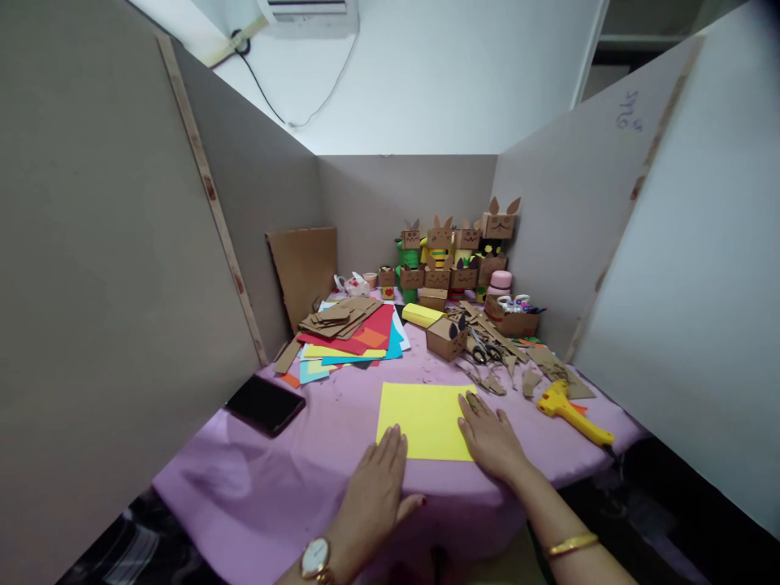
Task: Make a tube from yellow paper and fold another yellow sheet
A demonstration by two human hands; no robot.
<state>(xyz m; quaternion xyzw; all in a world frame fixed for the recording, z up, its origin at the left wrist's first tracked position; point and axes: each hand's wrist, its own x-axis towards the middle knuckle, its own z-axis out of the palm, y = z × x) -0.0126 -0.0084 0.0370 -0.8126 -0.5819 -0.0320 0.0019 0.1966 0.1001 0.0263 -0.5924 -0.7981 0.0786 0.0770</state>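
A yellow sheet of paper (430, 421) lies flat on the purple tablecloth (332, 455) in front of me. My left hand (376, 483) rests with its fingertips on the sheet's lower left corner, fingers stretched out and the thumb apart. On the right edge of the paper lies my right hand (487, 431), also flat with fingers extended. Neither hand grips anything. Beyond the sheet sits a small cardboard box (444, 340) with dark ear shapes, beside a rolled yellow paper (422, 316).
A phone (266, 404) lies left, a yellow glue gun (573, 413) right. Scissors (486, 353) sit among cardboard scraps. Coloured sheets (350, 357) bear cardboard pieces (341, 317). Several cardboard animal figures (439, 237) stand at the back, near a box of supplies (515, 323). Partition walls enclose the table.
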